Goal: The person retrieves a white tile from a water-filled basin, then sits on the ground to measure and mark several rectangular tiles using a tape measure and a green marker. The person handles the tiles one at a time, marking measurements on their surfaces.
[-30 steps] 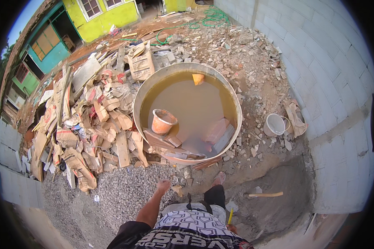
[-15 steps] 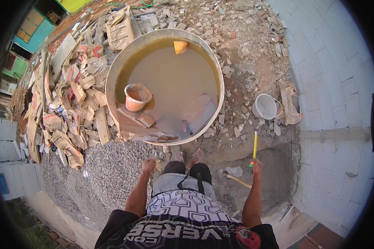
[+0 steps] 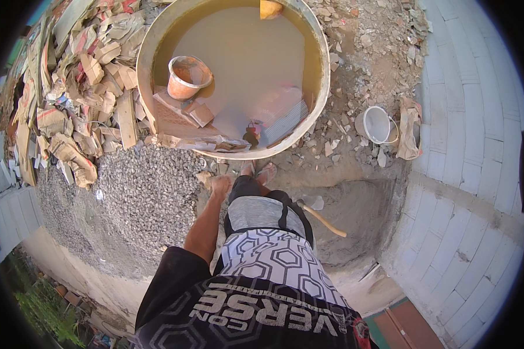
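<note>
Brown, cloudy water (image 3: pixel 239 64) stands in a round tank (image 3: pixel 147 81) just ahead of the person, whose feet (image 3: pixel 266 173) are close by its near rim. The left hand (image 3: pixel 220 186) hangs outside the tank's near side, beside the gravel (image 3: pixel 140 198) that spreads to the tank's near left; its fingers look drawn in, but I cannot tell whether they are pressed together or pinch anything. The right hand is out of view, so its grip cannot be told. Inside the tank, an orange bucket (image 3: pixel 180 90) leans toward the left, above reddish slabs (image 3: pixel 177 113), and a yellow-orange piece (image 3: pixel 270 9) sits at the far edge. Left of the tank lie torn paper sacks (image 3: pixel 70 154); right of it, a white pail (image 3: pixel 376 125) stands near a crumpled sack (image 3: pixel 410 128). A wooden handle (image 3: pixel 326 222) slants across grey, damp-looking ground (image 3: pixel 361 209) at the tank's near right.
</note>
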A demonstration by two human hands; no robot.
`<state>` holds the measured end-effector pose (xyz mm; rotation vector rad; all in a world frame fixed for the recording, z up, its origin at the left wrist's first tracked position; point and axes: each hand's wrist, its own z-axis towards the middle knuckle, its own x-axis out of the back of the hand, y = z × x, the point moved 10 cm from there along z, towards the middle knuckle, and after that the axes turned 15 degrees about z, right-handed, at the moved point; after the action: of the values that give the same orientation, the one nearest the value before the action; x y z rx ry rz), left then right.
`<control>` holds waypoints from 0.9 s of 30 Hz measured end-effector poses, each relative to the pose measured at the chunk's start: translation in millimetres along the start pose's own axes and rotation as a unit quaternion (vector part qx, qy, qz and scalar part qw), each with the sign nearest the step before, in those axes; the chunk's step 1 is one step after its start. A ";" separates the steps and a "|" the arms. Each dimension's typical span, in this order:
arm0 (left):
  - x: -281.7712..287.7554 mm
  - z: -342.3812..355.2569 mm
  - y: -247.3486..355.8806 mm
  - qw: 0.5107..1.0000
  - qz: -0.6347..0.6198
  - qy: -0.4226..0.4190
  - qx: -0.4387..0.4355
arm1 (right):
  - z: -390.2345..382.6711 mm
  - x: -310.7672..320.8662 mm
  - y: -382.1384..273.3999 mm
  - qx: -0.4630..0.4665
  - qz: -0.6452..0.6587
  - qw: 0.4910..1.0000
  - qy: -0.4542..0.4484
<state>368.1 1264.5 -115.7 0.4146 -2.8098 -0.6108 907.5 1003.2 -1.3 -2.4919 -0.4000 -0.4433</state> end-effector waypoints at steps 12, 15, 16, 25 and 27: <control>31.4 30.1 -40.7 0.996 -0.079 -0.019 0.023 | 58.1 97.2 -126.3 -0.079 0.028 0.983 0.162; 22.5 11.8 7.6 0.996 -0.086 -0.021 0.001 | 84.0 118.8 -164.6 -0.031 0.009 0.984 0.175; 21.8 3.4 22.0 0.997 -0.077 -0.015 0.000 | 85.2 123.1 -180.6 -0.048 0.019 0.983 0.176; 17.6 27.6 65.0 0.990 0.025 0.003 -0.135 | 71.6 77.5 -178.7 0.070 -0.278 0.955 0.076; 40.5 51.4 83.0 0.981 0.072 0.102 -0.151 | 50.4 51.7 -166.3 0.030 -0.292 0.956 0.020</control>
<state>297.1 1342.8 -118.3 0.1993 -2.4737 -0.8886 903.2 1173.7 60.0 -2.2681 -1.1249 -0.6949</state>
